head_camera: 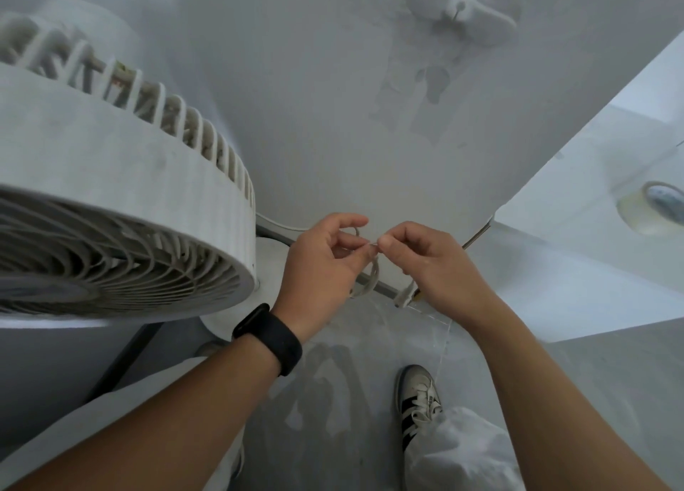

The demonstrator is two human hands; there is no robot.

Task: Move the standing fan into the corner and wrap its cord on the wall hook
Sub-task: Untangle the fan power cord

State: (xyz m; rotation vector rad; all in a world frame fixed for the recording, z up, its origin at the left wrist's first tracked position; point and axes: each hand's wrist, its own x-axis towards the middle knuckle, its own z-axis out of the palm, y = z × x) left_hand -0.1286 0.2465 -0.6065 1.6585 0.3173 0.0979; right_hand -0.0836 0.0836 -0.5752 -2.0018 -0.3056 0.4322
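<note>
Fan (122,201) left of hands, wall hook (460,7) above

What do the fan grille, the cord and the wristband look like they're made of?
Fan grille: matte off-white plastic, judging by its thick moulded ribs. Cord: pale and flexible, bending into loops, probably rubber or vinyl sheathing. Wristband: matte black, smooth, likely silicone.

The fan (111,201) runs off the left edge; its stand is mostly hidden beneath the head
</note>
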